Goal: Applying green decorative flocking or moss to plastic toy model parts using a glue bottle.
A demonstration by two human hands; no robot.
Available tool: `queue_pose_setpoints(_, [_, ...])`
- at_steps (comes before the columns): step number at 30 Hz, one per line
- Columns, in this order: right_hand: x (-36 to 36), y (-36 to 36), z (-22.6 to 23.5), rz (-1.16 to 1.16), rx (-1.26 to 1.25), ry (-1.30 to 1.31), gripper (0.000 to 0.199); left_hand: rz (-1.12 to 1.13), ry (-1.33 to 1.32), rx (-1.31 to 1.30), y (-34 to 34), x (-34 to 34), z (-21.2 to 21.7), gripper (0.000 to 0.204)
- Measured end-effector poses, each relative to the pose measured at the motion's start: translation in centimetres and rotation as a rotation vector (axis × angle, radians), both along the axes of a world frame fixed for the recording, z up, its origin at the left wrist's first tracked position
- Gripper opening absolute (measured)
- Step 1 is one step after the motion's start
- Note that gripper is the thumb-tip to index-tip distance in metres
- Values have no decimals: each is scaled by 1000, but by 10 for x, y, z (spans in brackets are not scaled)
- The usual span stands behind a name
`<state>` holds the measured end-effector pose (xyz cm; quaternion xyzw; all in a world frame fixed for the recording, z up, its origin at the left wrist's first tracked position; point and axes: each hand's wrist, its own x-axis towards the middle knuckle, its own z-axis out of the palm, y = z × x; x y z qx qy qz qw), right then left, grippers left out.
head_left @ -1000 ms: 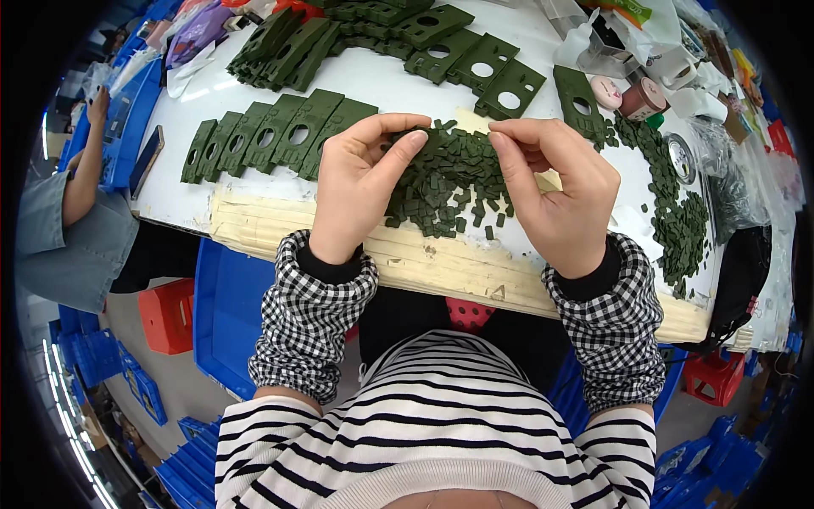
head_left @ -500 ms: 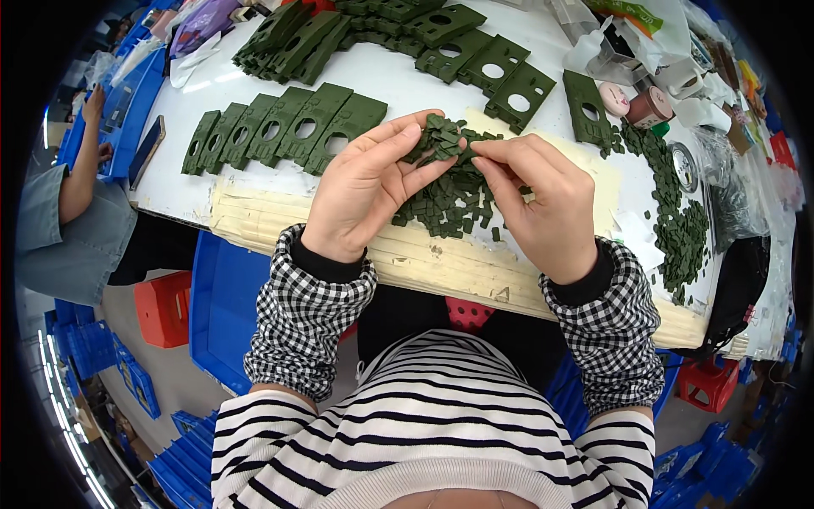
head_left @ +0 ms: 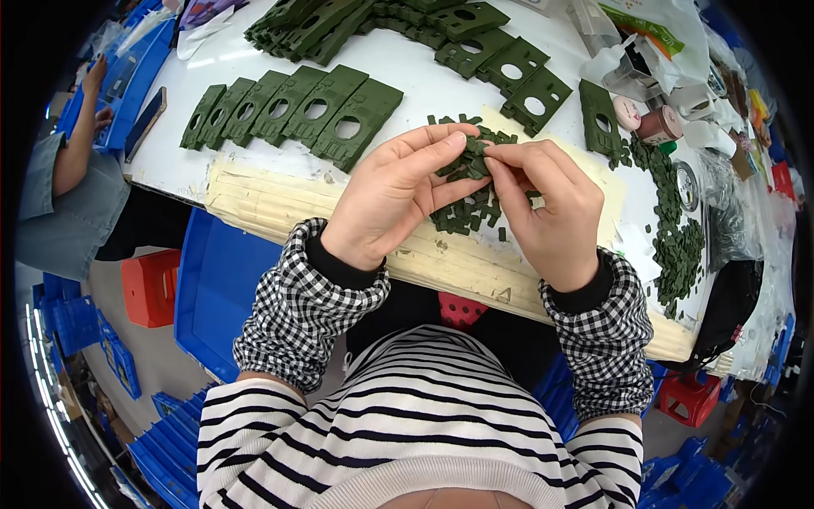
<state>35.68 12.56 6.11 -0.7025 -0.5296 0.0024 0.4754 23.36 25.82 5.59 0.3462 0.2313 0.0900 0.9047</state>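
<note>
Here, at the far left, a co-worker's arm hangs beside a blue tray, and a dark slab lies at the edge of the white bench. Next comes a row of green plates with round holes, overlapping; more plates are piled behind. The left hand holds a few green chips between thumb and fingers, above a loose heap of them. The right hand meets these, thumb and forefinger nearly together; whether they grip one cannot be told. Farther right, a lone plate lies near a dusky pink pot, and a band of chips runs toward the bench's near edge.
</note>
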Motion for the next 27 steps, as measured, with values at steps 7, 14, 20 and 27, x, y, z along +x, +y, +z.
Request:
queue_pose_setpoints(7, [1,1,1,-19,14,54,13,39,-33,2,0,2,-7,31])
queue_pose_setpoints(14, [-3,0,0,37,-56,-67,22,55,-36,-11,-2,0,-5,32])
queue_pose_setpoints(20, [-4,1,1,64,-101,-93,22,52,-40,-1,-5,-1,-4,34])
queue_pose_setpoints(27, [-2,0,-4,71,-90,-173,17,47,-57,-32,-8,-1,-3,36])
